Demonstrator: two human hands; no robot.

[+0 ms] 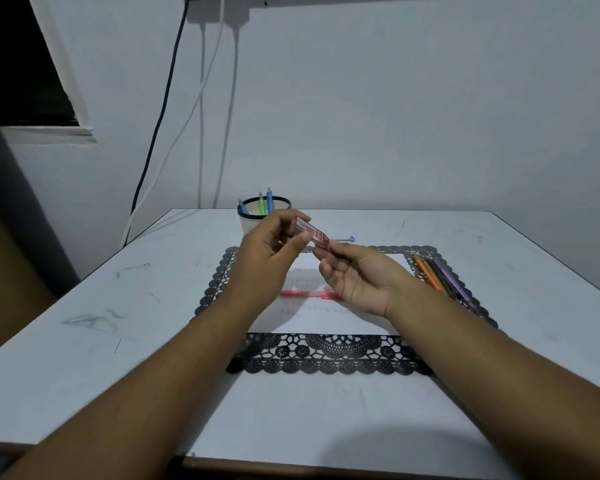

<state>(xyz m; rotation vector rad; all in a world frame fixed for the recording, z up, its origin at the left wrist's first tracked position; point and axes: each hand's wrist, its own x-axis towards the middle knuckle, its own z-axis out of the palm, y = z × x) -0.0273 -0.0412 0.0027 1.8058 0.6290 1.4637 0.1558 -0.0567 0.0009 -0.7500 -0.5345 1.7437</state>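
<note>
Red see-through plastic, so this little case [310, 233] is probably feather-light, stiff and a bit slick, and I'd guess it cracks if you squeeze hard. It's held up over the white sheet [326, 323] on the black lace mat [326, 355]. The left hand [267, 251] has its fingers curled round one end and the right hand [357, 275] pinches the other tip, so I'd hold it by the flat sides.

**Hidden and unreadable**

Print on the small red transparent plastic case [310, 233] is too small to read. The right hand [357, 278] hides one end of the red pen [305, 294]; faint writing on the white paper sheet [326, 320] blurs.
</note>
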